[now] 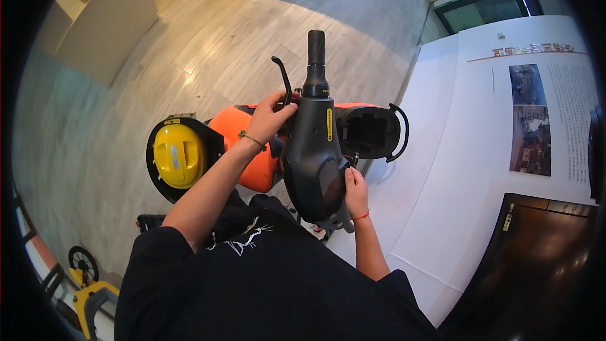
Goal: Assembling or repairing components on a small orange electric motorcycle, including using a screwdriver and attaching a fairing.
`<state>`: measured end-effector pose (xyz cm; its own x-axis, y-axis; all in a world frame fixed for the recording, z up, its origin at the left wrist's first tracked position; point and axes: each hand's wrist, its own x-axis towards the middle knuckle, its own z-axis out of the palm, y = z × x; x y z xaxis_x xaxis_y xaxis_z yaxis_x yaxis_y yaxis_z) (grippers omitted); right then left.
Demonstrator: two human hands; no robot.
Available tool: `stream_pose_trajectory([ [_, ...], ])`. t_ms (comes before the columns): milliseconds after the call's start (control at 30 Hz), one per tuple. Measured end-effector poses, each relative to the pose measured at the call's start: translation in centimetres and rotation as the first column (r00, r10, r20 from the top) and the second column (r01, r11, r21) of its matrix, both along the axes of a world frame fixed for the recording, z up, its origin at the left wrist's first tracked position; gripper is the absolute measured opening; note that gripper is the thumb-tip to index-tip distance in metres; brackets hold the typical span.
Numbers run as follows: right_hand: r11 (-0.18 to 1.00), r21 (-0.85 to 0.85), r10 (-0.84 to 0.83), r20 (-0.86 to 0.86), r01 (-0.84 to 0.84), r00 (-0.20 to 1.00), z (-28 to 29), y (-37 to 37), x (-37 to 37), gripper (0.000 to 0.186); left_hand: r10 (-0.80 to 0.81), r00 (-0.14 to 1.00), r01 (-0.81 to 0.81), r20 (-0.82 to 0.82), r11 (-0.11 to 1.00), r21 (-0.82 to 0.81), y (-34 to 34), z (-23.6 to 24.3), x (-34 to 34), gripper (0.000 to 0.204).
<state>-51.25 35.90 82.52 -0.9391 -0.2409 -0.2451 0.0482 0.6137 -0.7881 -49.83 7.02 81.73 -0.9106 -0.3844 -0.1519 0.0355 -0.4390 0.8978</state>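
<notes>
Left hand (270,117) clenched on the near grip, just under the brake lever (282,79). Right hand (355,191) fingers pinch at the lower right edge of the black handlebar cover (314,164), by a small key-like part; can't tell which.

Advice: brace the bar with the left hand, work the right edge with small moves.

Cover sits over the orange scooter (252,145) on the wood floor. Long axis runs near-to-far, far grip (315,47) pointing away.
</notes>
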Motion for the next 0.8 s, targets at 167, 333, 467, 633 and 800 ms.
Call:
stream_pose_trajectory([
  [167, 0.977, 0.148, 0.188, -0.26, -0.153, 0.947, 4.6, -5.3, -0.8, 0.048, -0.126, 0.987, 0.129, 0.102, 0.992, -0.018, -0.7, -0.3, -0.9, 0.029],
  [333, 0.925, 0.328, 0.294, -0.297, -0.192, 0.908, 8.2, -13.5, -3.7, 0.077, -0.155, 0.987, 0.154, 0.042, 0.988, 0.009, -1.0, 0.4, -1.5, 0.029],
  [467, 0.867, 0.45, 0.266, -0.055, -0.213, 0.963, 7.9, -15.3, -5.3, 0.09, -0.206, 0.971, 0.205, 0.125, 0.979, 0.022, -0.8, -0.5, -1.7, 0.029],
  [633, 0.859, 0.483, 0.243, -0.091, -0.17, 0.966, 10.1, -15.2, -4.4, 0.088, -0.208, 0.968, 0.208, 0.139, 0.978, 0.011, -0.9, 0.4, -1.1, 0.03],
  [800, 0.874, 0.416, 0.32, -0.106, -0.25, 0.942, 10.2, -14.1, -4.7, 0.087, -0.132, 0.972, 0.139, 0.194, 0.99, -0.024, -0.4, -0.1, -0.8, 0.027],
])
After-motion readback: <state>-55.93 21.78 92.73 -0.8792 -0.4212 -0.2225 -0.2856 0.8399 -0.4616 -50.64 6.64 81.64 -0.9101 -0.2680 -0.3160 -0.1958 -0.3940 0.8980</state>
